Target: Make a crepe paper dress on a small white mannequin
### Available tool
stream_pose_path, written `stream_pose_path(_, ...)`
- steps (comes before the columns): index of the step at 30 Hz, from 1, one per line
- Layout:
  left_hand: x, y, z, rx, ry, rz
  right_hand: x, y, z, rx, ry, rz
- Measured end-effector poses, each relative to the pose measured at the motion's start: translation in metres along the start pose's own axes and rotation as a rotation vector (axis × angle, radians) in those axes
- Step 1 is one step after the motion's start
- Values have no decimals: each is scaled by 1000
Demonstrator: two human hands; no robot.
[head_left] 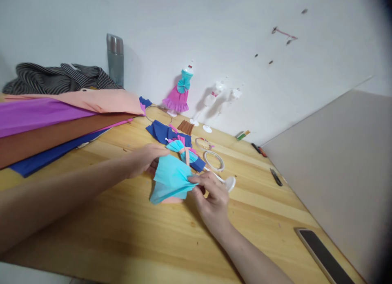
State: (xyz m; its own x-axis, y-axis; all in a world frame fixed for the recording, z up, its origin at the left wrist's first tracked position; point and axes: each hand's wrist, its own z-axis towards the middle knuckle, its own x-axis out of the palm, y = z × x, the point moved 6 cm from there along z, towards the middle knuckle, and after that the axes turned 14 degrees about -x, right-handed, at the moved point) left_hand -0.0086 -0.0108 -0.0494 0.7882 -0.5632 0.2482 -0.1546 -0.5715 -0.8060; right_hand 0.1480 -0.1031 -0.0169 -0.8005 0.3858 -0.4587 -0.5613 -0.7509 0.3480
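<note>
A piece of light blue crepe paper (171, 178) spans the space between my two hands above the table. My left hand (150, 156) is closed on its upper left edge, with some fingers hidden behind the sheet. Its right end is bunched between the thumb and fingers of my right hand (212, 196). Under the sheet a peach-coloured piece (172, 200) shows at the lower edge. Just beyond lies a small white mannequin, its round base (230, 183) to the right, beside a light blue bow (176, 146) with a peach strip and dark blue paper (161, 131).
A dressed mannequin (180, 92) and two bare ones (211, 98) stand by the wall. Tape rolls (222, 161), a cutter (276, 177) and a phone (324, 253) lie to the right. Coloured paper sheets (61, 130), striped cloth (58, 77) and a grey bottle (115, 61) occupy the left.
</note>
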Motion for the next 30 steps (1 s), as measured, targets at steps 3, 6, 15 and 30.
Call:
stream_pose_path(3, 5, 10, -7, 28, 83, 8, -2, -8, -2, 134, -63, 68)
stream_pose_path(6, 8, 17, -12, 135, 108, 44, 0, -17, -5, 267, -94, 175)
stream_pose_path(15, -4, 21, -19, 90, 85, -113, 10, -37, -23, 575, -100, 388)
stream_pose_path(30, -38, 5, -15, 198, -100, -261, 29, -28, -24, 300, 231, 143)
